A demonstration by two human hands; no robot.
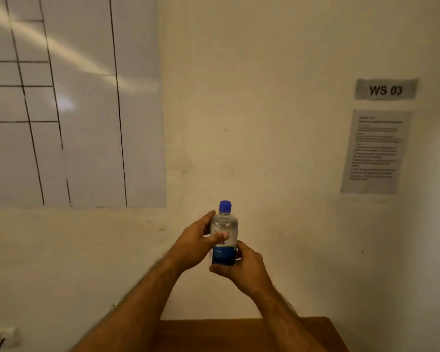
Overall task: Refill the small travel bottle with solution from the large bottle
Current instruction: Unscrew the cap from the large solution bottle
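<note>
A clear bottle (224, 226) with a blue cap (225, 206) and a blue lower label stands upright in the air in front of the wall. My left hand (197, 241) grips its upper body, thumb across the front and fingers behind. My right hand (241, 266) grips its base from below and the right side. The cap is on the bottle. No second, smaller bottle is in view.
A wooden table (239, 334) lies at the bottom edge below my arms. A whiteboard (74, 102) with drawn lines hangs on the wall at left. A "WS 03" sign (385, 89) and a printed sheet (375, 151) hang at right.
</note>
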